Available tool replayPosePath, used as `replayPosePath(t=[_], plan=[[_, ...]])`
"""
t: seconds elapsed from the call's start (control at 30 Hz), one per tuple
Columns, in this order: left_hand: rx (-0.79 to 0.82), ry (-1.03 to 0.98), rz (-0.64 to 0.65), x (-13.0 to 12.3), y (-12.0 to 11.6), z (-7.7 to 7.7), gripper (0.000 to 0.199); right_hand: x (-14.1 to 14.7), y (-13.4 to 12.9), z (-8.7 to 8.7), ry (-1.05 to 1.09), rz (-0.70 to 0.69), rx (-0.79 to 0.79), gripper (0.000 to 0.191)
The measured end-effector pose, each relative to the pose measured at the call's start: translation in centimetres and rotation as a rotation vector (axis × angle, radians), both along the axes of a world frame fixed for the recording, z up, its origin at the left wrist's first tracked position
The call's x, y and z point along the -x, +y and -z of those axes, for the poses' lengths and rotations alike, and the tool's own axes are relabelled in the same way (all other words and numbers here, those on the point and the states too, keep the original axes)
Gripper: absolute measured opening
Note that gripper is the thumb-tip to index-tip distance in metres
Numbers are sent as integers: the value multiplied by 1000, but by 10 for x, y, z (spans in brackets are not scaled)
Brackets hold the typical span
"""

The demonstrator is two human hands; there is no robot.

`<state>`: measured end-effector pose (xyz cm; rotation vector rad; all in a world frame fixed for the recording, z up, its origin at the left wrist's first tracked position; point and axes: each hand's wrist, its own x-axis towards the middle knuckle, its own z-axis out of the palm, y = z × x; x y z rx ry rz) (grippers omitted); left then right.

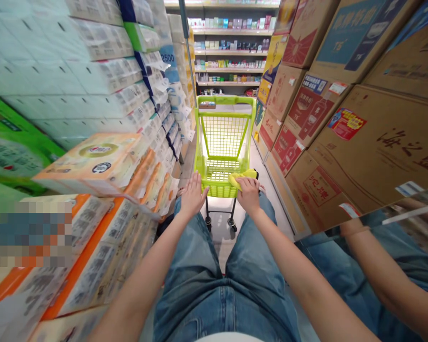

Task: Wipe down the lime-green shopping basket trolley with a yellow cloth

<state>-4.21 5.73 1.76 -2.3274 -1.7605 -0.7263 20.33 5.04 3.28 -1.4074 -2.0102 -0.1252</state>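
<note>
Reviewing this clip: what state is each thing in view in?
lime-green shopping cart, upright on its wheels
yellow cloth, bunched on the cart's near rim
left hand, open, fingers spread on the rim
right hand, curled over the cloth
tissue packs, wrapped, stacked
cardboard cartons, stacked

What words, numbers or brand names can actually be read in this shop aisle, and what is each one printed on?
"2500": on a blue label on the stacked, wrapped tissue packs.
"海之蓝": in large brush-style characters on the brown cardboard carton.
The print on the other cartons, the wrapped packs and the goods on the far shelves is too small or blurred to read reliably.
</note>
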Motion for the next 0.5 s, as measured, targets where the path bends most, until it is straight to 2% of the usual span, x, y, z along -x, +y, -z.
replayPosePath(t=[0.17, 0.33, 0.5], plan=[[131, -51, -76, 4, 68, -5, 72, 24, 34, -7, -57, 61, 46, 42], [203, -219, -125, 6, 133, -12, 81, 54, 73, -13, -94, 104, 69, 35], [231, -328, -177, -2, 172, -6, 94, 81, 98, -18, -82, 96, 74, 34]])
